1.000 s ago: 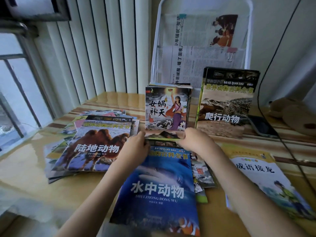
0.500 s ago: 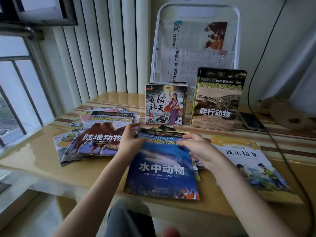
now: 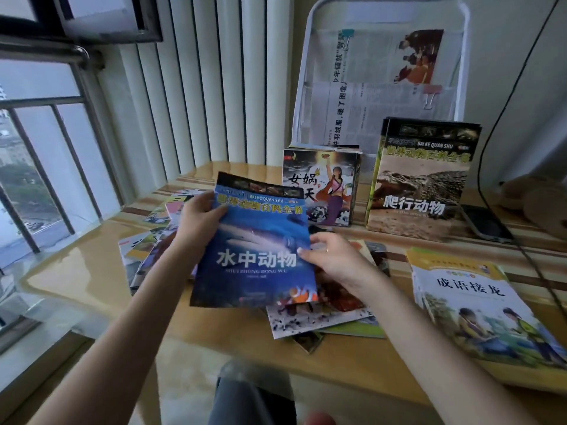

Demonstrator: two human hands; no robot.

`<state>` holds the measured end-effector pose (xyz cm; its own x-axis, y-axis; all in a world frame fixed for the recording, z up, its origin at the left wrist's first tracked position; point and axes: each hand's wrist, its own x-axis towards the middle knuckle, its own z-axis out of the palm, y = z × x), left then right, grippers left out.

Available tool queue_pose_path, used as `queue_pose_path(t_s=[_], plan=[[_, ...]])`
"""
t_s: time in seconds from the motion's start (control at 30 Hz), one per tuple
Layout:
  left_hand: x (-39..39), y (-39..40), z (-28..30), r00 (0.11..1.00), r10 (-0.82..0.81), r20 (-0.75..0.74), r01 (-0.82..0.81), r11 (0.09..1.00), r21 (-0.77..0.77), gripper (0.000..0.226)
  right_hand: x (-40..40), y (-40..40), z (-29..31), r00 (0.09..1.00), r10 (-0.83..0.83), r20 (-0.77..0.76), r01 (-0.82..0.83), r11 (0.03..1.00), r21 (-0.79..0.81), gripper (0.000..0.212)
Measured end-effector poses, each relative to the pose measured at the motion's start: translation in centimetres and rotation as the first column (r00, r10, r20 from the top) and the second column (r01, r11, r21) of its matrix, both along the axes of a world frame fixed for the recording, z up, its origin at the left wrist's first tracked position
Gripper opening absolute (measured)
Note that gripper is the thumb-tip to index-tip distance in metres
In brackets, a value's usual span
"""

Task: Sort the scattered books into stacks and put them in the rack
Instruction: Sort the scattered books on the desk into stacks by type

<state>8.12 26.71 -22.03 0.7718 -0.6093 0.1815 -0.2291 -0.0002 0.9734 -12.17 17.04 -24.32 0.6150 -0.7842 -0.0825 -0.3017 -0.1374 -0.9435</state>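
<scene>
A blue sea-animal book [image 3: 254,250] is lifted and tilted above the table. My left hand [image 3: 199,219] grips its upper left edge and my right hand [image 3: 334,256] holds its right edge. Under it lie several loose books [image 3: 322,317], and a spread pile [image 3: 144,250] shows to the left, partly hidden by my left arm. A yellow-green book [image 3: 478,305] lies flat at the right. Two stacks stand leaning against the white rack [image 3: 460,41]: a fairy-tale book [image 3: 325,185] and a crocodile book [image 3: 423,179].
Clipped newspapers hang in the rack. A dark phone [image 3: 487,225] lies right of the crocodile book, with a black cable [image 3: 491,124] running down the wall. A brown plush toy [image 3: 540,207] sits at the far right. A barred window [image 3: 36,167] borders the wooden table [image 3: 86,271] on the left.
Both hands have raised the blue book off the pile and tilted it up, uncovering the books beneath. The camera has pulled back, showing more of the table front.
</scene>
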Motion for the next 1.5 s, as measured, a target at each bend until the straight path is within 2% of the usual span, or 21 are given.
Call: queue_pose_path(t_s=[0.07,0.13,0.17,0.23,0.3,0.37,0.43,0.53,0.6,0.7,0.8,0.9,0.97,1.03,1.17,1.3,1.37,1.4,1.47,1.5], plan=[[2.8,0.5,0.3,0.95,0.112,0.291,-0.169,0.969,0.18,0.025,3.9,0.3,0.0,0.997,-0.073,0.005,0.073,0.99,-0.117,0.012],[5.1,1.4,-0.6,0.878,0.11,0.467,-0.317,0.863,0.394,0.031,7.5,0.7,-0.3,0.987,-0.158,-0.039,0.146,0.966,-0.214,0.014],[5.9,2.2,-1.3,0.865,0.07,0.498,-0.333,0.822,0.462,0.032,9.0,0.7,-0.6,0.981,-0.174,-0.091,0.145,0.953,-0.267,0.013],[7.1,3.0,-3.2,0.862,-0.017,0.507,-0.292,0.8,0.524,0.032,11.0,1.0,-1.7,0.966,-0.163,-0.199,0.083,0.931,-0.356,0.019],[7.8,3.4,-4.0,0.876,-0.015,0.482,-0.278,0.801,0.53,0.028,11.9,1.3,-2.5,0.951,-0.13,-0.281,-0.001,0.906,-0.422,0.028],[7.7,3.5,-3.5,0.885,0.036,0.465,-0.304,0.8,0.517,0.028,12.0,1.5,-2.8,0.949,-0.108,-0.295,-0.028,0.907,-0.42,0.029],[7.2,3.3,-2.9,0.867,0.105,0.488,-0.369,0.793,0.484,0.028,11.9,1.2,-3.0,0.961,-0.08,-0.264,-0.012,0.943,-0.332,0.031],[5.4,2.9,-1.7,0.775,0.216,0.594,-0.487,0.803,0.343,0.029,11.7,0.7,-2.9,0.985,-0.063,-0.164,0.031,0.982,-0.188,0.037],[4.5,2.7,-1.2,0.748,0.242,0.618,-0.495,0.824,0.277,0.029,11.5,0.6,-2.9,0.995,-0.072,-0.066,0.063,0.99,-0.124,0.031],[3.2,2.6,-0.4,0.754,0.261,0.603,-0.454,0.871,0.19,0.02,10.9,0.6,-1.7,0.994,-0.079,0.077,0.085,0.994,-0.074,0.029],[1.5,2.4,0.5,0.803,0.291,0.521,-0.373,0.926,0.057,0.016,9.9,-0.4,-0.3,0.989,-0.065,0.133,0.074,0.996,-0.059,0.043],[-0.6,0.8,1.0,0.842,0.267,0.47,-0.257,0.963,-0.087,0.016,8.1,-2.5,0.7,0.97,-0.116,0.214,0.136,0.987,-0.082,0.052],[-2.6,-1.4,1.3,0.856,0.194,0.479,-0.135,0.979,-0.154,0.016,5.9,-4.3,1.5,0.939,-0.191,0.287,0.245,0.955,-0.166,0.046],[-4.9,-4.2,1.7,0.87,0.09,0.485,-0.003,0.984,-0.178,0.02,2.5,-6.2,2.5,0.912,-0.251,0.324,0.354,0.881,-0.315,0.033],[-10.0,-10.9,2.8,0.867,-0.09,0.49,0.185,0.971,-0.15,0.019,-5.8,-10.3,4.6,0.861,-0.402,0.312,0.505,0.609,-0.611,0.019],[-15.5,-17.5,1.8,0.802,-0.178,0.57,0.255,0.965,-0.057,0.018,-12.7,-14.5,4.3,0.719,-0.634,0.284,0.611,0.384,-0.692,0.019],[-17.1,-20.3,0.6,0.817,-0.192,0.544,0.225,0.974,0.005,0.026,-14.2,-16.6,3.5,0.676,-0.696,0.243,0.614,0.348,-0.709,0.019],[-17.5,-21.6,-0.2,0.82,-0.203,0.536,0.214,0.976,0.042,0.037,-14.3,-17.4,2.7,0.664,-0.72,0.201,0.607,0.362,-0.707,0.019],[-18.0,-23.4,-2.1,0.802,-0.277,0.53,0.216,0.961,0.175,0.062,-13.9,-18.6,0.4,0.654,-0.752,0.079,0.569,0.421,-0.706,0.028],[-18.2,-24.1,-3.3,0.787,-0.341,0.514,0.242,0.937,0.251,0.073,-13.5,-19.0,-0.8,0.659,-0.752,0.003,0.543,0.474,-0.693,0.04]])
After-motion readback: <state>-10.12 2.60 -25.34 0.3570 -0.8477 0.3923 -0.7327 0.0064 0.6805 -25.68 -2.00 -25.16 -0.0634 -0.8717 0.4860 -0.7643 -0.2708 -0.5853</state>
